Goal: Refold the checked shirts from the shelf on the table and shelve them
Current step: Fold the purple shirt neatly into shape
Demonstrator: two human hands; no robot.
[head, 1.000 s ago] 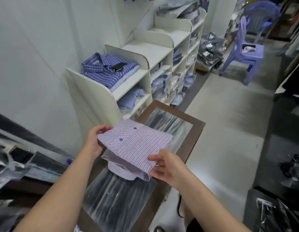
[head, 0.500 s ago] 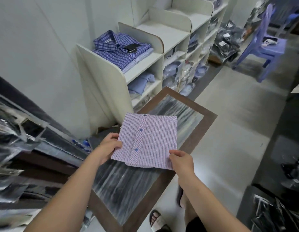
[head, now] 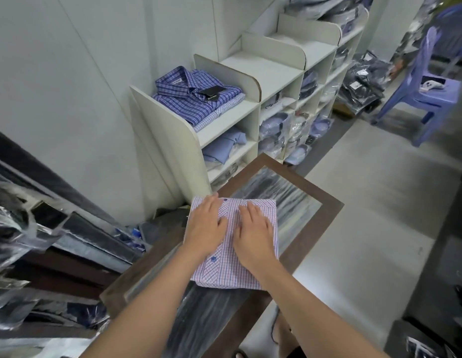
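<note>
Folded shirt (head: 224, 270): a pink-and-white checked shirt with dark blue buttons lies flat on the table, button strip facing up, on the half of the table nearer the shelf unit.
Table (head: 325, 210): a dark brown frame surrounds a glossy, reflective centre panel; the shirt covers part of both.
Left hand (head: 206, 223): palm down, fingers straight and slightly spread, it presses on the shirt's left half and grips nothing.
Right hand (head: 253, 233): palm down, fingers extended, it presses on the shirt's right half just beside the left hand and grips nothing.
Shelf unit (head: 173, 140): white, with round-cornered dividers, it stands against the wall just beyond the table's far corner.
Top compartment: a stack of blue checked shirts (head: 191, 102) lies folded with collars toward the wall; a black tag (head: 213, 92) rests on the uppermost.
Compartment below: a folded light blue shirt (head: 224, 146).
Adjacent compartments: bagged shirts (head: 273, 125) in clear wrappers, details too small to tell.
Chair (head: 429, 96): lilac plastic, standing on the floor well apart from the table, a small white item on its seat.
Left margin: dark packets (head: 30, 228) in shiny clear wrapping, piled beside the table.
</note>
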